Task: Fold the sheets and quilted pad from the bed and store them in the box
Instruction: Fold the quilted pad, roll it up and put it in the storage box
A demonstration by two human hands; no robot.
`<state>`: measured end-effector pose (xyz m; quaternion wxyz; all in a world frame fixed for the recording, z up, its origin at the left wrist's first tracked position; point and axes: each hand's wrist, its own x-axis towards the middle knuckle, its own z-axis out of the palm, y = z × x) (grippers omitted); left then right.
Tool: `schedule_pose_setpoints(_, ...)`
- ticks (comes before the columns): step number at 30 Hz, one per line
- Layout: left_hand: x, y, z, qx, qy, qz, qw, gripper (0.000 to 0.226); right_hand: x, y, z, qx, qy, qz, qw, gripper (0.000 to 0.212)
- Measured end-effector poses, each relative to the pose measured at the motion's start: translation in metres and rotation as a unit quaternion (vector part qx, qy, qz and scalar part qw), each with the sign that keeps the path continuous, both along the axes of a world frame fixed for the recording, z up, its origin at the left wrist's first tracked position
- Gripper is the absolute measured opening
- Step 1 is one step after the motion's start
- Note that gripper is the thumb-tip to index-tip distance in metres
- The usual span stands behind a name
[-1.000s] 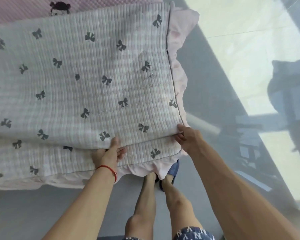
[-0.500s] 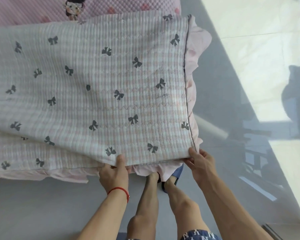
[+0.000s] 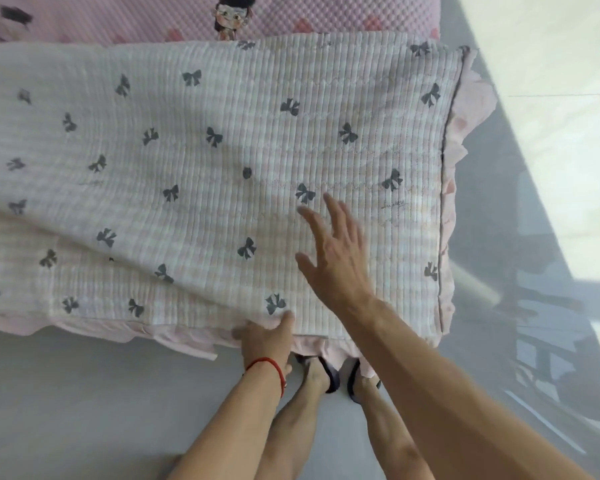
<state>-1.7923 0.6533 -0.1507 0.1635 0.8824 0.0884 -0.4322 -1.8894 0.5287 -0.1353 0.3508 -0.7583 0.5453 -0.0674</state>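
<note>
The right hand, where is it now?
In the head view, the right hand is open over the quilted pad, right of centre, beyond the left hand gripping the pad's near edge.

**One hand gripping, one spread flat**

The left hand (image 3: 265, 336), a red cord around its wrist, curls its fingers under and its thumb over what it grips. The right hand (image 3: 336, 251) reaches further forward, palm down, fingers straight and spread, slightly blurred. Both bare forearms extend from the lower frame.
</note>
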Motion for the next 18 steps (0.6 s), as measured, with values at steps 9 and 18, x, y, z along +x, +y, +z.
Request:
schedule_pose_setpoints(9, 0.297, -0.037, 0.025, 0.119, -0.121, -0.276, 0.946, 0.14, 0.091, -0.025, -0.044, 0.071, 0.199, 0.102, 0.972, 0.094)
schedule_pose_setpoints(18, 0.333, -0.04, -0.016, 0.109, -0.044, -0.368, 0.922, 0.153, 0.111, -0.029, -0.041, 0.124, 0.273, 0.063, 0.952, 0.104)
